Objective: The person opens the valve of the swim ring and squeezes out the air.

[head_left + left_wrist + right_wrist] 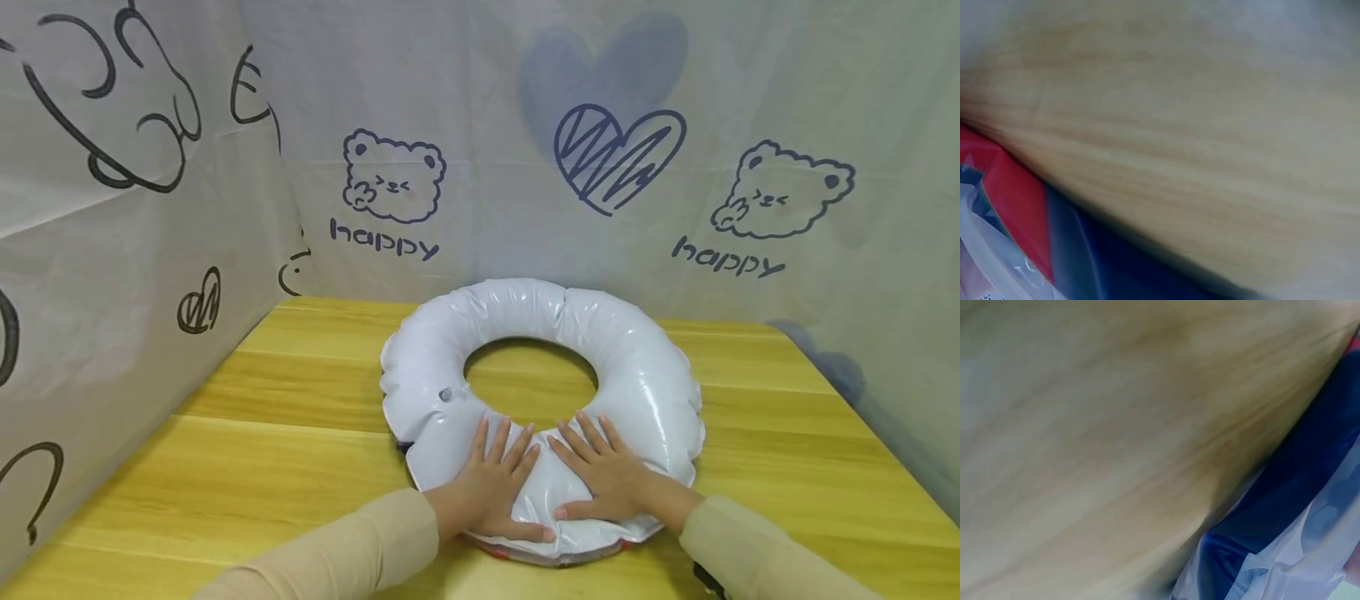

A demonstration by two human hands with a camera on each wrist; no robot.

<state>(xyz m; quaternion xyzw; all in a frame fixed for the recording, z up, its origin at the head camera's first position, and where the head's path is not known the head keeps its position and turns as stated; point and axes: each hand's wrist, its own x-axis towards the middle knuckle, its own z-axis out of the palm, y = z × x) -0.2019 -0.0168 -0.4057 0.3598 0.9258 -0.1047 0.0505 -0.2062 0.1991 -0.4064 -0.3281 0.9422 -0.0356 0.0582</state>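
Observation:
A white inflatable swim ring (637, 350) lies flat on the wooden table, its small valve (446, 394) on the left part of the upper face. On the ring's near side, my left hand (491, 492) presses down with spread fingers. Beside it my right hand (611, 479) rests in the same way, fingers fanned toward the hole. Both wrist views catch the ring's underside: red and dark blue panels (1019, 206) in the left one, a dark blue band (1297, 469) in the right one.
The yellow wood-grain table (300, 475) extends around the ring. Behind it hangs a pale sheet (495, 200) with bear and heart drawings, and another patterned sheet (112, 275) borders the left side. A dark object (708, 579) shows under the right sleeve.

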